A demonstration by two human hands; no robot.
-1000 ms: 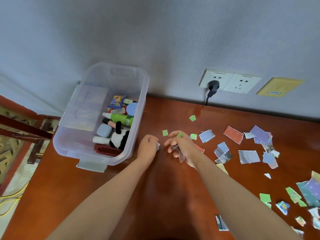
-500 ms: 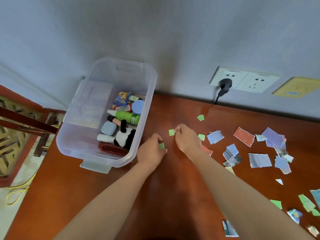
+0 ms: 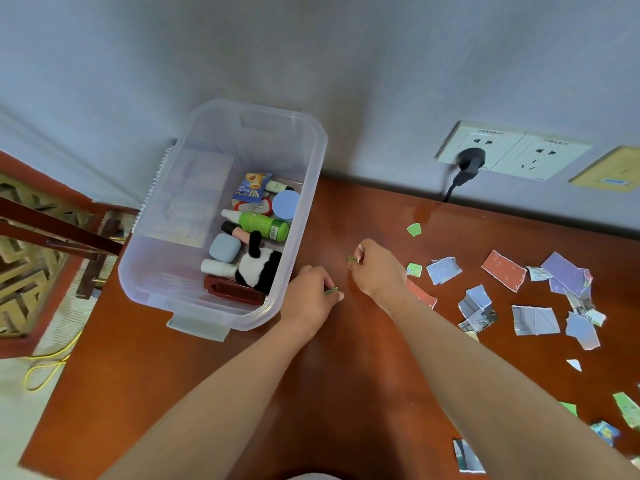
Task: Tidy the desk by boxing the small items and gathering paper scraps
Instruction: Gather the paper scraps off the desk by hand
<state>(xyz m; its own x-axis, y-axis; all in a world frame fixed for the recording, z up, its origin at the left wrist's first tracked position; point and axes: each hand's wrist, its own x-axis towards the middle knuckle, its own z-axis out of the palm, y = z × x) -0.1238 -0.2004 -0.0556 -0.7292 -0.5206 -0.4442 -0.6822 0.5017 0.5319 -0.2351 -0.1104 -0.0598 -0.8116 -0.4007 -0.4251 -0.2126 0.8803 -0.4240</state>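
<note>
Pinched in left hand [image 3: 308,301]: green scrap [image 3: 331,291], just beside clear box [image 3: 309,202]. Pinched in right hand [image 3: 379,268]: second green scrap [image 3: 352,259]. Scattered across desk [image 3: 346,393]: torn paper pieces [image 3: 535,320].

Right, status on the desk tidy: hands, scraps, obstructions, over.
Left hand pinches a green scrap, right hand a second green scrap. Small items in the clear box. Loose scraps across the desk, nothing blocking.

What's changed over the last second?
The right hand reached forward and pinched a green scrap off the desk; the left hand now holds a second green scrap. The box and the scattered scraps stayed put.
</note>
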